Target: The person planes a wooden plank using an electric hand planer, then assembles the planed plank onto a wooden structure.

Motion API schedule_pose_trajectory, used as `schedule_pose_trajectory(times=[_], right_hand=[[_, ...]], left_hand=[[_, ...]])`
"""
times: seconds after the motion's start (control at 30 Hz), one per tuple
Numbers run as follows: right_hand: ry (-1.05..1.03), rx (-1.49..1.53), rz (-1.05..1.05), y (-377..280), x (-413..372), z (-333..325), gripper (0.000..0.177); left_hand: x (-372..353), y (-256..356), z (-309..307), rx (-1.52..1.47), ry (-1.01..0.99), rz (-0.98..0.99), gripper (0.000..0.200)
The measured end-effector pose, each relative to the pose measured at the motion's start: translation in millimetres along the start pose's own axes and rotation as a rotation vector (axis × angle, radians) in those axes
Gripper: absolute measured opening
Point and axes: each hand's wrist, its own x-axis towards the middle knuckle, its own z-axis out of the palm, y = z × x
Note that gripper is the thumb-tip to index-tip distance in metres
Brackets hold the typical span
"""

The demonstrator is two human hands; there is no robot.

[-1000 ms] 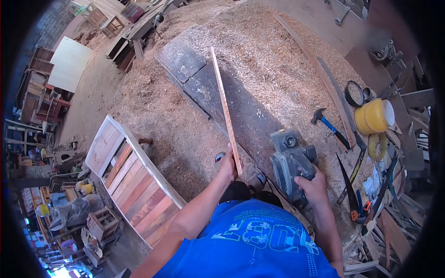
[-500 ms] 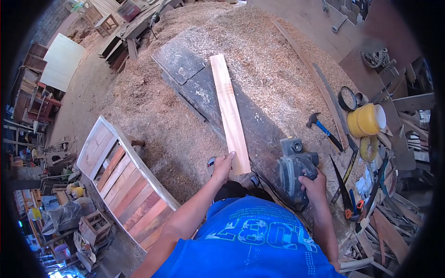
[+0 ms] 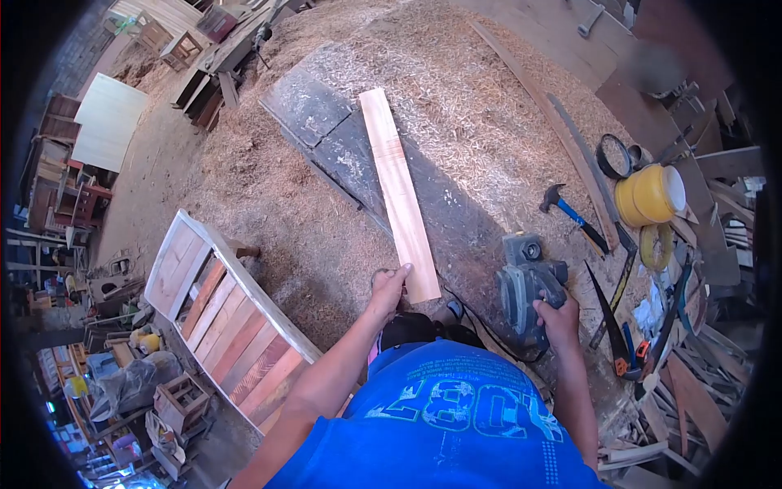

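Observation:
My left hand (image 3: 389,290) grips the near end of a long pale wooden board (image 3: 399,191), thumb on top. The board lies lengthwise on a dark, worn plank bench (image 3: 314,114), its near end by my body. My right hand (image 3: 560,318) is wrapped round the rear handle of a dark electric planer (image 3: 521,285). The planer sits to the right of the board, apart from it, at the near right part of the bench. A dark cord runs near my legs. The planer's underside is hidden.
Wood shavings (image 3: 456,90) cover the ground around the bench. A slatted wooden panel (image 3: 232,326) stands at left. At right are a claw hammer (image 3: 570,213), a handsaw (image 3: 611,314), a yellow container (image 3: 648,196) and scrap wood (image 3: 700,399).
The whole view has shifted slightly. Both hands keep their holds; the planer appears a little farther forward and right in view, and the board shows no clear movement on the bench.

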Motion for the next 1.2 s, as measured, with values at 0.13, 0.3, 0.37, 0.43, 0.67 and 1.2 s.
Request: schedule_pose_trajectory(times=[0.13, 0.3, 0.37, 0.43, 0.67, 1.2], right_hand=[[-0.001, -0.018, -0.017, -2, 0, 1, 0.024], [-0.019, -0.015, 0.014, -7, -2, -2, 0.023], [0.005, -0.005, 0.033, -21, -9, -5, 0.022], [0.011, 0.024, 0.036, -31, -15, -14, 0.019], [0.224, 0.072, -0.032, -41, 26, -36, 0.014], [0.261, 0.284, -0.034, -19, 83, -47, 0.012]], left_hand=[[4, -7, 0, 0.042, 0.040, -0.033, 0.041], [6, -7, 0, 0.066, 0.060, -0.002, 0.038], [-14, 17, 10, 0.074, 0.068, -0.023, 0.038], [-19, 27, 16, 0.083, 0.065, -0.041, 0.038], [-6, 15, 9, 0.154, -0.030, -0.053, 0.037], [1, 7, 1, 0.138, -0.111, -0.070, 0.038]])
